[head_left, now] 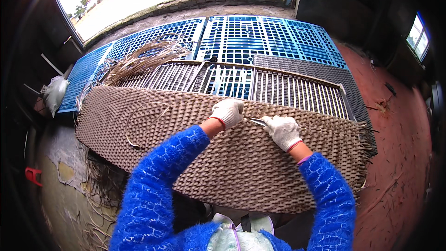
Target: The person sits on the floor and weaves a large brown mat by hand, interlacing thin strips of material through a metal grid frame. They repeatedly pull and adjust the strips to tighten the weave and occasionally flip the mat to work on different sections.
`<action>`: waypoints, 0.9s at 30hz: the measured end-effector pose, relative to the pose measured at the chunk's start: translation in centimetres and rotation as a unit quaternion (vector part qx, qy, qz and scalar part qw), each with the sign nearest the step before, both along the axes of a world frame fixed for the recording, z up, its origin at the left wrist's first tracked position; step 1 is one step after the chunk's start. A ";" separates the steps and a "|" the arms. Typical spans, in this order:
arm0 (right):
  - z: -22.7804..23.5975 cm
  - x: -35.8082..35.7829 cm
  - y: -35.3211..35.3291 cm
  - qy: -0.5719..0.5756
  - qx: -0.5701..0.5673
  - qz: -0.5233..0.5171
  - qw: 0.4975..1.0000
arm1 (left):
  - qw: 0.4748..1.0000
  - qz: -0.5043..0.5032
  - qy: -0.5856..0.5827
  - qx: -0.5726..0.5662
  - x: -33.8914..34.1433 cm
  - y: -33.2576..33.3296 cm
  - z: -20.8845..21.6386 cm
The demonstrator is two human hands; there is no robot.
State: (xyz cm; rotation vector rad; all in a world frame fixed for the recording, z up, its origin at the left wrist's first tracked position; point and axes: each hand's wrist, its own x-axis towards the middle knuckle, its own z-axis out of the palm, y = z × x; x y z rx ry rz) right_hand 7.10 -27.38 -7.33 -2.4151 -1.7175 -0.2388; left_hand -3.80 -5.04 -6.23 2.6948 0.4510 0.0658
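Observation:
A wide brown woven wicker panel (241,172) lies across in front of me. Near its far edge, my left hand (227,111), in a white knit glove, is closed with the fingers curled away from view; what they grip is hidden. Just to its right, my right hand (283,132), gloved the same way, is closed round a pointed metal tool (257,122). The tool's shiny tip points left toward my left hand, over the weave. A loose bent strip (127,128) rests on the panel's left part.
Behind the panel stands a slatted metal frame (297,90) on blue plastic pallets (274,37). A bundle of brown strips (144,58) lies at the back left. A dark woven sheet (306,67) sits at the back right. Strip scraps (100,223) litter the floor at the left.

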 end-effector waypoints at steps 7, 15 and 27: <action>0.4 0.2 0.2 -0.013 -0.021 0.008 1.000 | 0.999 0.026 0.025 -0.011 0.0 -0.2 -0.1; 1.8 -0.6 1.1 -0.089 -0.043 0.009 0.995 | 0.998 0.030 0.051 0.016 0.7 -0.7 -0.2; 4.0 0.9 0.5 0.154 -0.169 -0.091 0.969 | 0.994 -0.091 -0.049 0.039 0.3 0.2 -2.6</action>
